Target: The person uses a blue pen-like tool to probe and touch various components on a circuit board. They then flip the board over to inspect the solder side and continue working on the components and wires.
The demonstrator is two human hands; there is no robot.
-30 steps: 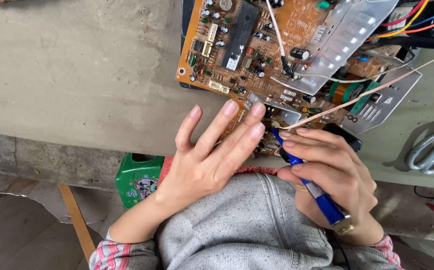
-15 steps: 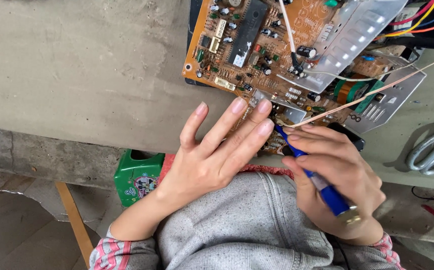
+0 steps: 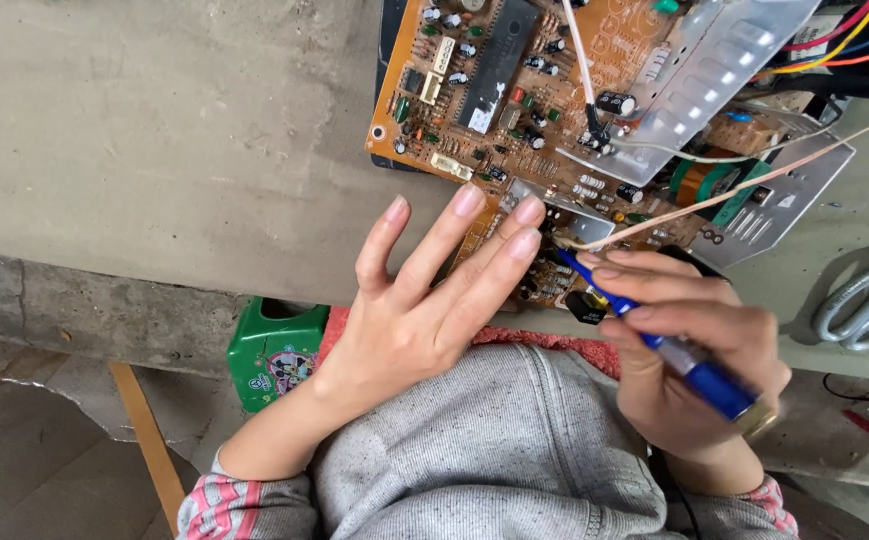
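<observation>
Two hands are working: left hand (image 3: 424, 300) is lying spread flat on the stiff, fragile circuit board (image 3: 554, 120), upper centre; right hand (image 3: 694, 350) is gripping a light blue tool (image 3: 654, 340).

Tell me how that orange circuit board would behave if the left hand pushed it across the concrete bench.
The circuit board would likely slide as one stiff sheet, since it looks rigid. The wires at its far corner would probably tug back. It seems fragile: small parts and metal heat sinks stand up from it. The left hand rests flat on its near edge, while the right hand holds a blue tool.
</observation>
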